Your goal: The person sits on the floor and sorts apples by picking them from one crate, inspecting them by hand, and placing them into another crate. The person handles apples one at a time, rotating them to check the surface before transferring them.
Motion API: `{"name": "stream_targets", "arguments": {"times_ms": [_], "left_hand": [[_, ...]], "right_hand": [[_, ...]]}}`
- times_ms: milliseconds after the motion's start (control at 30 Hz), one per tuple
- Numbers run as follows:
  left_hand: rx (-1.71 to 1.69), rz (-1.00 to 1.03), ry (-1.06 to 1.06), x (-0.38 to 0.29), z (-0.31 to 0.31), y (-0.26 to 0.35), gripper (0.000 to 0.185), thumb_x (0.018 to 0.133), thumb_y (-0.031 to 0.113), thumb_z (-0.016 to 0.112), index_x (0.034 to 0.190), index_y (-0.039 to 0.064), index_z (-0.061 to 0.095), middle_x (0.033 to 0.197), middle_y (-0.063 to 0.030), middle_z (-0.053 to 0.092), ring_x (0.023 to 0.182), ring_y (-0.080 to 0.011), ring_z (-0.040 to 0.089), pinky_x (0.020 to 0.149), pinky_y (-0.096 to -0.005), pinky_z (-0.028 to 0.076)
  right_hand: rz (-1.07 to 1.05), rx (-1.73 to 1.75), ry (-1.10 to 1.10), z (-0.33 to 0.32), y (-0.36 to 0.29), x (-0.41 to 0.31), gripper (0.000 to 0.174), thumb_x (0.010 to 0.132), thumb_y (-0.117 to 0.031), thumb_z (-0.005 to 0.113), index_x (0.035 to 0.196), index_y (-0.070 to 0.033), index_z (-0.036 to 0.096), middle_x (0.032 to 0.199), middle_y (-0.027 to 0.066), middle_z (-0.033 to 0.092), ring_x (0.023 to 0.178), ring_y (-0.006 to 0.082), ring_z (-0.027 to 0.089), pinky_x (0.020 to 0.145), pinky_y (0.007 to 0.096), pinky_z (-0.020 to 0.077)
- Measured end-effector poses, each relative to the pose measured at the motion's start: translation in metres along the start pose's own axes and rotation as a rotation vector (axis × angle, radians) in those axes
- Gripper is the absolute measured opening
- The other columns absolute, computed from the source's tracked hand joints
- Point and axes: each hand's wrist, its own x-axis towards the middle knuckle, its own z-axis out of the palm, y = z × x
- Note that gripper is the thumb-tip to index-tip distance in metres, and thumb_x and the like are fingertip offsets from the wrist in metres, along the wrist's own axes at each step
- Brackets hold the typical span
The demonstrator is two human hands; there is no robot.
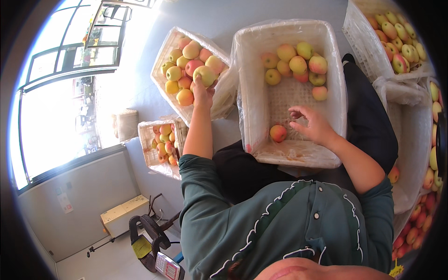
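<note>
My left hand [204, 95] is shut on a yellow-green apple [204, 75], over a white plastic crate [163, 52] full of red and yellow apples at the upper left. Fingers apart and nothing in them, my right hand [312, 125] hovers inside a larger plastic-lined white crate [253, 119]. At that crate's far end lie several apples [298, 65] in a loose group. One red-orange apple [278, 133] rests alone near its front left, a little left of my right hand.
A smaller crate of apples [163, 143] stands to the left. On the right are a filled crate [367, 57], a lined crate [407, 133] with an apple [393, 174] at its near end, and more apples [418, 220]. A digital scale display [168, 266] is at the lower left.
</note>
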Motion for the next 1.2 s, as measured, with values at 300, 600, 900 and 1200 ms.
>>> {"name": "stream_targets", "arguments": {"times_ms": [300,600,900,1200], "left_hand": [[0.576,-0.006,0.035,0.049,-0.026,-0.013,0.039,0.094,0.037,0.052,0.122,0.009,0.047,0.096,-0.0095,0.063,0.063,-0.0172,0.067,0.043,-0.0228,0.043],[1.59,0.488,0.146,0.027,-0.021,-0.021,0.06,0.085,0.028,0.062,0.136,0.003,0.044,0.136,-0.0203,0.046,0.131,-0.0335,0.038,0.104,-0.0399,0.038],[1.598,0.736,-0.815,-0.05,0.116,-0.111,0.038,0.082,0.031,0.065,0.113,0.01,0.061,0.099,-0.0096,0.067,0.083,-0.0279,0.067,0.075,-0.0408,0.052],[1.975,0.096,-1.07,-0.109,0.094,-0.266,0.074,0.073,0.012,0.066,0.142,0.024,0.041,0.116,-0.016,0.064,0.102,-0.0273,0.065,0.084,-0.0418,0.053]], "right_hand": [[-0.106,-0.213,-0.121,0.006,0.006,-0.004,0.035,0.082,-0.02,0.067,0.112,-0.004,0.058,0.101,0.0139,0.063,0.095,0.0303,0.061,0.084,0.0386,0.0485],[-0.268,-0.471,-0.274,0.019,0.009,-0.032,0.033,0.079,-0.026,0.07,0.102,-0.007,0.056,0.095,0.0097,0.06,0.094,0.0285,0.059,0.08,0.0412,0.048],[-0.174,-0.64,-0.659,0.013,-0.001,-0.064,0.042,0.079,-0.033,0.072,0.109,-0.008,0.057,0.104,0.009,0.059,0.104,0.0274,0.057,0.089,0.045,0.043],[-0.169,-0.751,-0.575,0.017,0.01,-0.066,0.046,0.071,-0.036,0.074,0.104,-0.008,0.057,0.099,0.0089,0.061,0.098,0.0269,0.058,0.08,0.0438,0.0441]]}}
